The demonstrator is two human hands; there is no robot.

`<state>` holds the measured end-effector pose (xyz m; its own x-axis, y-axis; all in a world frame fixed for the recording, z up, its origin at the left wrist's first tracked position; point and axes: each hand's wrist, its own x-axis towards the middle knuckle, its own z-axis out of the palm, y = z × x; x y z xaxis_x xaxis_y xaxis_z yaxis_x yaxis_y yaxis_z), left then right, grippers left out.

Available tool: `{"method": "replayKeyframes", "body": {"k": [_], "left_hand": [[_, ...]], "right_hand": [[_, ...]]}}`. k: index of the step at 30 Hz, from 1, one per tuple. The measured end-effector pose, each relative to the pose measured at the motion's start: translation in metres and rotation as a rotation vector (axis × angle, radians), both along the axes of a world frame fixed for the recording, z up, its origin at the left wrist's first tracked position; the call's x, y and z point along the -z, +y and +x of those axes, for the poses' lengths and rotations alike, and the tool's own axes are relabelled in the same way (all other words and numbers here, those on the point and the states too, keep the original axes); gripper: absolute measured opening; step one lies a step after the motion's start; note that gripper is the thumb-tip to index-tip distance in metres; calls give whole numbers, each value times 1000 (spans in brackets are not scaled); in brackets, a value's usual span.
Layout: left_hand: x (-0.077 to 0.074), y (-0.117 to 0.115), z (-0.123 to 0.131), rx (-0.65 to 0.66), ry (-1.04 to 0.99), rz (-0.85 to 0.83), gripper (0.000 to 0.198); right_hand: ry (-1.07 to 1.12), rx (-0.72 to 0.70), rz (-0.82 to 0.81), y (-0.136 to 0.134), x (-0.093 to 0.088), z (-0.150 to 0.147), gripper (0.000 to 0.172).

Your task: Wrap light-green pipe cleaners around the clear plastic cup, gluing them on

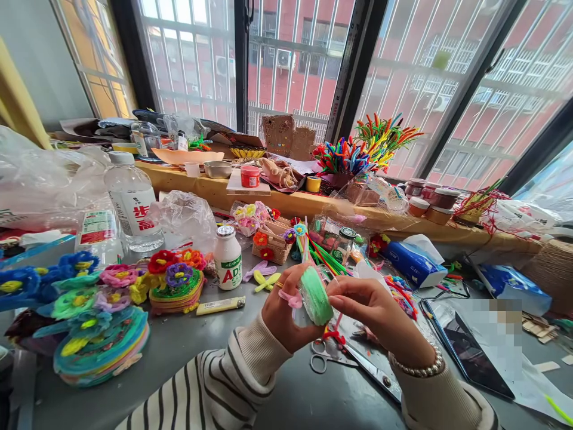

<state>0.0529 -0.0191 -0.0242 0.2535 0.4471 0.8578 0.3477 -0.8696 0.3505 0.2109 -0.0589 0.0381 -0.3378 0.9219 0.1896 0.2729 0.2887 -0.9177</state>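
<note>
A cluttered grey worktop (201, 340) sits under barred windows. Above it, just over the scissors (331, 353), both hands hold a green coil (316, 295) between them. The coil is nearly edge-on, and its long axis slants from upper left to lower right. The left hand (282, 313) has its grip clenched on the coil's left side, with a pink loop (290, 298) on one finger. The right hand (376, 310) pinches the right rim. A white bottle (228, 257) stands nearby.
</note>
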Motion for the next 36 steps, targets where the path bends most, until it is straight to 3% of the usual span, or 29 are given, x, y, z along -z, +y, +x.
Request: {"method": "replayKeyframes", "body": {"k": [4,9,12,16,18,25,36], "left_hand": [[1,1,-1,13,-6,2,77],[-3,1,0,58,-39,-68,65],[-3,1,2,140,-181,-296,59],[-3,4,4,478,-462,-838,51],[-5,6,4,594,-536,-982,50],[-11,6,2,704,-702,-1293,40],[-7,6,0,939,-797,-1525,28]], "right_hand": [[-3,-19,12,0,-1,0,20],[-15,26,-1,0,0,-1,21],[-10,58,14,2,2,0,24],[-122,120,198,3,3,1,31],[-224,142,297,2,4,0,34],[-389,182,406,2,6,-4,20],[-452,152,426,4,8,-4,8]]}}
